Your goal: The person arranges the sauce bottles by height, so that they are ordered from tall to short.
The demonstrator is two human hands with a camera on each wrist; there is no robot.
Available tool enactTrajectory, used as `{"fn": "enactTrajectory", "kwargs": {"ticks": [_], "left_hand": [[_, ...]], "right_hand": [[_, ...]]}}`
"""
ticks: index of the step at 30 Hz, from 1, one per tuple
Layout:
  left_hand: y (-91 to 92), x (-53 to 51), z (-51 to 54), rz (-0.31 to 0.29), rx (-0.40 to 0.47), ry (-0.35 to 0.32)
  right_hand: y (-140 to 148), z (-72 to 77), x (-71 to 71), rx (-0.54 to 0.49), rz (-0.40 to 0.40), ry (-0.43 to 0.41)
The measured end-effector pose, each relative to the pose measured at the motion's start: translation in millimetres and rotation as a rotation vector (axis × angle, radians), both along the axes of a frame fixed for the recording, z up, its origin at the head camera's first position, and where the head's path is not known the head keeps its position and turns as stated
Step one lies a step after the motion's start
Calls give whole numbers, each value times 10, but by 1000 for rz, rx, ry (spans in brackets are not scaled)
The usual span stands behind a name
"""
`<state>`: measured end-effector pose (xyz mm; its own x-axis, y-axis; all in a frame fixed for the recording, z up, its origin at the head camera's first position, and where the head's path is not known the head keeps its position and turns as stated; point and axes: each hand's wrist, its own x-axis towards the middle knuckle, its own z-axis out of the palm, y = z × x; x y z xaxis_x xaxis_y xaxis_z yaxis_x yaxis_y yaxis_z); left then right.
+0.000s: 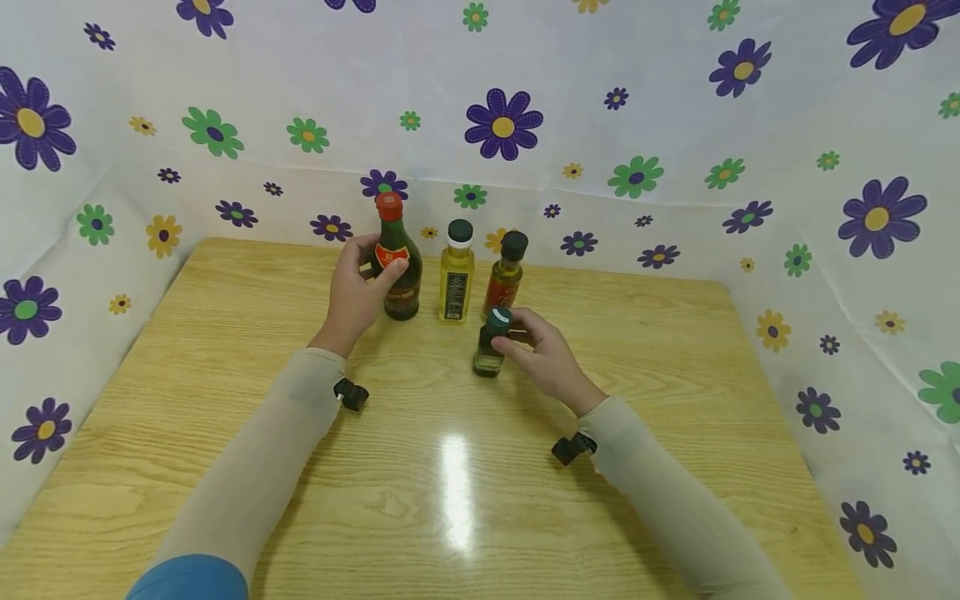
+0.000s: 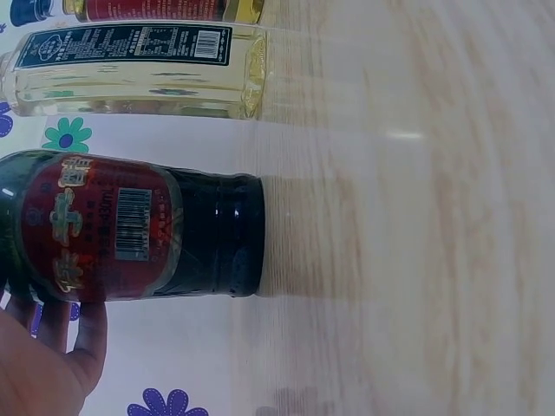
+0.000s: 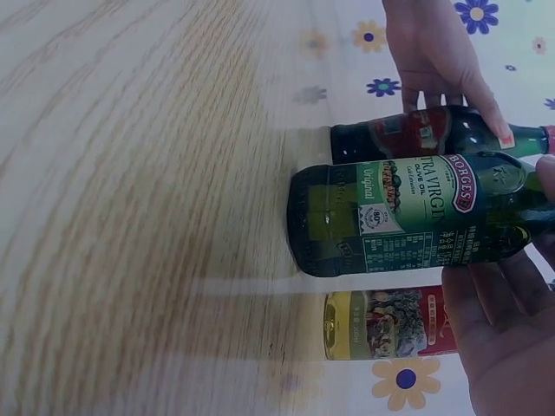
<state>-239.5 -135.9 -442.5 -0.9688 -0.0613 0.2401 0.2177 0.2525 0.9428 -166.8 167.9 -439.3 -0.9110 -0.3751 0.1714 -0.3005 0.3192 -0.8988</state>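
Observation:
A dark green glass bottle with a red cap and red label (image 1: 402,296) stands near the back of the table; my left hand (image 1: 352,287) grips it around the upper body. Its label and barcode face the left wrist view, with the fingers (image 2: 89,342) against its side. My right hand (image 1: 551,358) holds a small green olive oil bottle (image 3: 408,212) by its upper part, thumb and fingers on either side. Whether that bottle's base touches the table, I cannot tell. Between and behind them stand a clear bottle of yellow oil (image 1: 455,283) and a red-labelled oil bottle (image 1: 502,287).
The wooden table (image 1: 360,492) extends in front of the bottles. White cloth with printed flowers (image 1: 570,100) borders the back and both sides. Dark wrist cameras (image 1: 573,448) sit on both sleeves.

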Motion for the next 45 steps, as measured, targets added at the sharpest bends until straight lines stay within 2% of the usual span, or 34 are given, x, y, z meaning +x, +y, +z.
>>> {"fn": "enactTrajectory", "kwargs": {"ticks": [5, 12, 20, 27, 35, 42, 45], "left_hand": [[3, -4, -19, -5, 6, 1], [-12, -21, -53, -13, 17, 2], [-37, 1, -35, -8, 19, -11], [-37, 21, -10, -8, 18, -2], [-24, 23, -4, -13, 22, 3], [-10, 29, 23, -12, 20, 0], [1, 31, 40, -15, 17, 2]], "right_hand": [[13, 0, 26, 6, 0, 24], [58, -8, 67, -3, 4, 1], [165, -36, 101, -13, 5, 41], [325, -4, 117, -28, -46, 93], [557, 0, 22, -107, -72, 165], [677, 1, -75, -98, -176, 180], [679, 63, -83, -71, -210, 185]]}}
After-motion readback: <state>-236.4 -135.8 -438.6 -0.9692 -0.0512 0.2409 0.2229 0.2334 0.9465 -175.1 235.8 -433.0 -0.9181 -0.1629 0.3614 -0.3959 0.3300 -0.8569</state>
